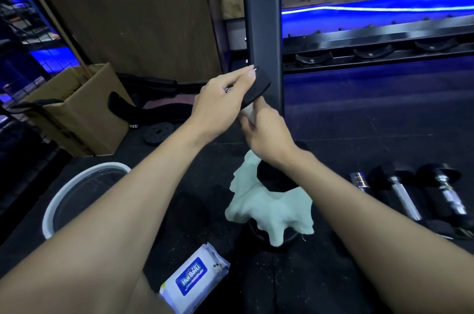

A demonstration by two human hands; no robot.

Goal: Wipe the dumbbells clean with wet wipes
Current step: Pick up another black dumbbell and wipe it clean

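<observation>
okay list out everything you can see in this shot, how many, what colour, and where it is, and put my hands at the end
Held dumbbell: one, black head, upright at centre, lower head near the floor.
Wet wipe: one, pale green-white, wrapped on the dumbbell handle and hanging over its lower head.
Wipes pack: one, white with blue label, floor at bottom centre.
Basin: one, white rim, floor at left.
Floor dumbbells: at least two, black with chrome handles, right.
Cardboard box: one, brown, left.
Weight plate: one, black, beside the box.
Rack: one, black, behind, saddles bare.
Left hand: rests on the top head.
Right hand: grips the wipe on the handle.
</observation>
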